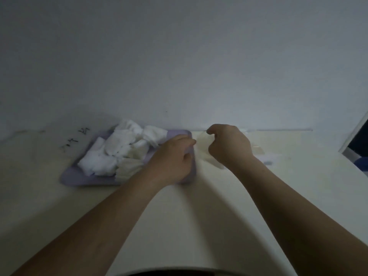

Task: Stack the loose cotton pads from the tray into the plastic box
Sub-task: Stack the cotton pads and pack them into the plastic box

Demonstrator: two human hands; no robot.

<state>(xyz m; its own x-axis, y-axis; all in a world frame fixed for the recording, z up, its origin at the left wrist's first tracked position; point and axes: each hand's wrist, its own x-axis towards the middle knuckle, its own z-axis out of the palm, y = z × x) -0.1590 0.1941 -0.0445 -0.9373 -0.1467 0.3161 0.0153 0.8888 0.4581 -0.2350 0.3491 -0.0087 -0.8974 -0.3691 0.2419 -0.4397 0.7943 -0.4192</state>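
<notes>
Pinching a clear box edge with our right hand, left hand curled at the tray, hold unclear. Pads heap there: light, soft; take them by flat faces.

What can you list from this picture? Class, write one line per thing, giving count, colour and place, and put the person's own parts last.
Cotton pads: a loose heap, too jumbled to count, white, on the tray.
Tray: one, pale purple, on the table left of centre.
Plastic box: one, clear, right of the tray, mostly behind the right hand.
Table: one, cream, against the wall.
Wall: white, behind the table.
Left hand: one, over the tray's right end.
Right hand: one, curled at the box.
</notes>
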